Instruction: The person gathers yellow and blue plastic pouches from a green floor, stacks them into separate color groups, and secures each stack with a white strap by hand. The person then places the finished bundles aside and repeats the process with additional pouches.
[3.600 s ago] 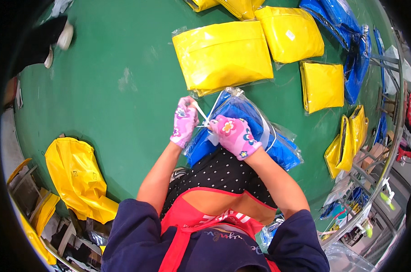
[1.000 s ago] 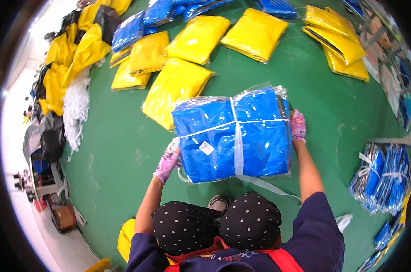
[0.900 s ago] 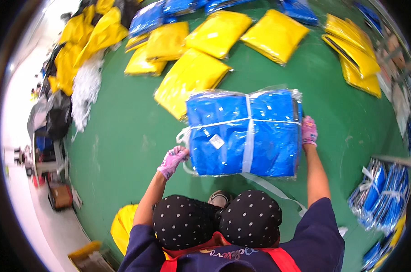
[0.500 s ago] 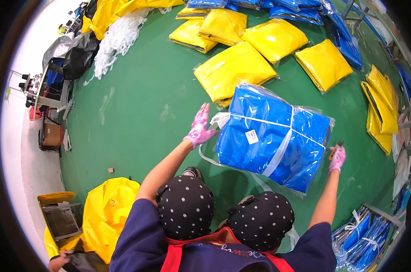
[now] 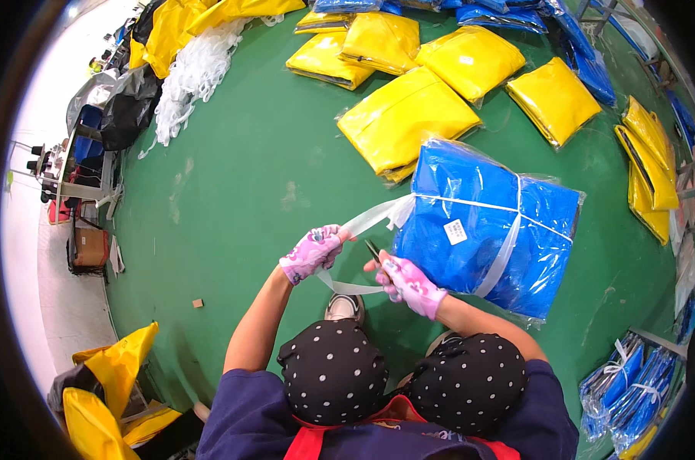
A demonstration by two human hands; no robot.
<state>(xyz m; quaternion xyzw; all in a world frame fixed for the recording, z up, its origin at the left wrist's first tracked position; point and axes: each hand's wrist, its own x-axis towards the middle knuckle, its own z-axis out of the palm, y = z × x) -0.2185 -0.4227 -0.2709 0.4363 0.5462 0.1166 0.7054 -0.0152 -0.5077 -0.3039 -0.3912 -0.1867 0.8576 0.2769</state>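
One wide green floor point(image 5: 232, 176) carries everything here, and from where I stand most of it is strewn with bagged goods. Several flat yellow packages point(image 5: 409, 119) lie at twelve and one o'clock, square and glossy in clear film, with more yellow ones stacked on edge at three o'clock and dark blue ones along the top rim. A tangle of white strapping point(image 5: 198, 73) sits at eleven o'clock beside black sacks.

The big blue bundle point(image 5: 489, 218), just right of centre at about two o'clock from the hands, is wrapped in clear plastic and crossed by pale strap both ways, so the tying looks done; a small white rectangular label point(image 5: 455, 231) sits on its near face. What seems left is the loose strap tail point(image 5: 366, 222) running from the bundle's left edge.

The left hand point(image 5: 313, 253), in a pink patterned glove, is closed around that tail, pulling it taut. The right hand point(image 5: 409, 280), gloved alike, grips a small dark tool point(image 5: 373, 251), likely scissors, whose tip meets the strap.
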